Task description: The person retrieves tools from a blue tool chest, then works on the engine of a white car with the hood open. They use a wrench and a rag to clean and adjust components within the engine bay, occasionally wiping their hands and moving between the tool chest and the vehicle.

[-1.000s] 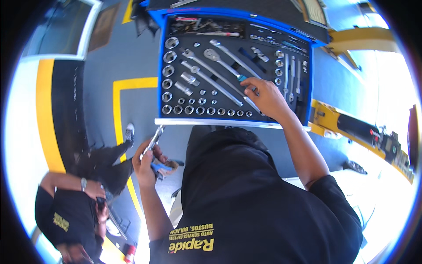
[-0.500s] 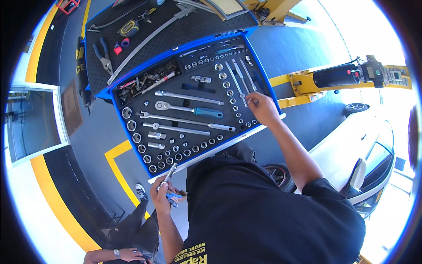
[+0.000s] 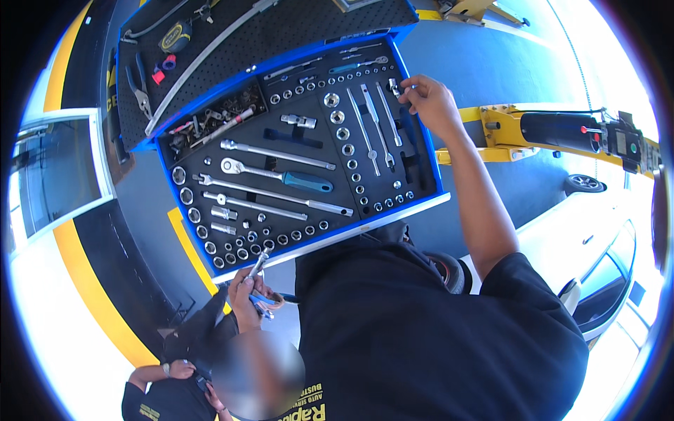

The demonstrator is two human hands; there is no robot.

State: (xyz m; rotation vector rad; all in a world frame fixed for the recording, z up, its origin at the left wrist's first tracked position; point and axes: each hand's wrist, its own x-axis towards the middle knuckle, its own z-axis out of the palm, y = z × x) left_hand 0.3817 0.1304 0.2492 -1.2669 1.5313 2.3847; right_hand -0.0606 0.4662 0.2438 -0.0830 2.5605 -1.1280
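Observation:
My left hand (image 3: 247, 298), below the drawer's front edge, is closed around a slim chrome socket extension (image 3: 259, 263) whose tip points up toward the drawer. A blue-handled tool (image 3: 262, 302) sits in the same hand, its kind partly hidden by the fingers. At the drawer's far right side, my right hand (image 3: 430, 102) has bent fingers, slightly apart, with the fingertips at a small chrome universal joint (image 3: 394, 88). The joint still lies in the foam. Beside it lie long chrome extension bars (image 3: 388, 114) and a slim bar with a round head (image 3: 363, 133).
The blue tool drawer (image 3: 330, 238) holds several sockets (image 3: 342, 133), a large teal-handled ratchet (image 3: 277, 175) and long bars. Pliers (image 3: 140, 88) and a tape measure (image 3: 174, 36) lie on the cabinet top. Another person's hand (image 3: 181, 369) is at lower left; a yellow lift arm (image 3: 491, 133) stands right.
My right hand has moved away from the drawer's front right, up to the universal joint at the far right. My left hand keeps its tools. The view has shifted slightly.

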